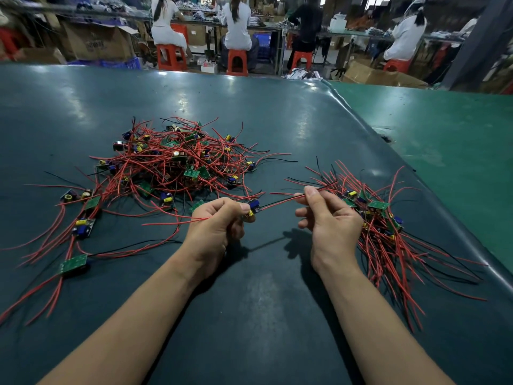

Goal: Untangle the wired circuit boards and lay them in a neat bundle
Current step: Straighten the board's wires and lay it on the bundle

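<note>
Looking down from the head view, your left hand [219,218] gripped one light circuit board [253,208] above the counter [263,287]; your right hand [327,215] pinched its limp, springy wires [283,200]. Holding board edges seemed safest.

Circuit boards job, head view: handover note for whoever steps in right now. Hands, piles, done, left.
Left hand: grips one small board above the table, red leads trailing out to the left.
Right hand: pinches that board's black and red wires, drawn out between the two hands.
Tangled pile: centre-left, large, wires crossing every way. A few loose boards lie at its near-left edge.
Sorted bundle: just beyond the right hand, boards together, wires roughly aligned.
Done: only the bundle's share.
Left: lay the held board on the bundle, then work through the pile, which is most of the job.
</note>
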Tool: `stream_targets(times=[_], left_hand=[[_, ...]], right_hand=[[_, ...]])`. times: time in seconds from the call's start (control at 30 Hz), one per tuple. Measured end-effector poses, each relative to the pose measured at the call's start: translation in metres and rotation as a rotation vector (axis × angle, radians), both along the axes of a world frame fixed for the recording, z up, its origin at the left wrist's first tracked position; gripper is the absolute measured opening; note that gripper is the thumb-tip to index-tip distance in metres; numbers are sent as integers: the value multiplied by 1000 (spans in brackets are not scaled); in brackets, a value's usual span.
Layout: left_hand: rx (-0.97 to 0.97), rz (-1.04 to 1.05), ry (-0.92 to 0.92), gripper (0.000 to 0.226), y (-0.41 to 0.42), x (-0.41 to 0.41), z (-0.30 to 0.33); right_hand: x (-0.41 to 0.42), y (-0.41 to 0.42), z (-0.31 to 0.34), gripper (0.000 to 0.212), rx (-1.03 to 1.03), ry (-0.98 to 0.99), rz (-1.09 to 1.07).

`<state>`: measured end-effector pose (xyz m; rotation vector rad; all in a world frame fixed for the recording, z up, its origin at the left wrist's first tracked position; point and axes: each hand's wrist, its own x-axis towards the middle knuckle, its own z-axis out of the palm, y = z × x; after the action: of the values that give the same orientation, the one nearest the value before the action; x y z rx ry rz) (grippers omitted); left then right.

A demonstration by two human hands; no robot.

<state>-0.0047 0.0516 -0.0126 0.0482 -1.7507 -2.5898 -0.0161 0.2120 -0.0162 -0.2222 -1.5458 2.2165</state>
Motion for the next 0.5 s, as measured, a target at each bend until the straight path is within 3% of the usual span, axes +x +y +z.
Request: stream_targets(times=[0.17, 0.33, 0.43, 0.5], left_hand=[[25, 1, 2, 47, 1, 2, 3], [55, -3, 6, 36, -1, 4, 6], [155, 70, -19, 40, -3, 1, 4], [144, 90, -20, 30, -5, -1, 2]], right_hand=[[-4, 9, 2, 28, -34, 40, -98], [-4, 10, 0, 15, -107, 35, -113], [3, 7, 0, 14, -178, -38, 68], [10, 2, 1, 29, -155, -138, 280]])
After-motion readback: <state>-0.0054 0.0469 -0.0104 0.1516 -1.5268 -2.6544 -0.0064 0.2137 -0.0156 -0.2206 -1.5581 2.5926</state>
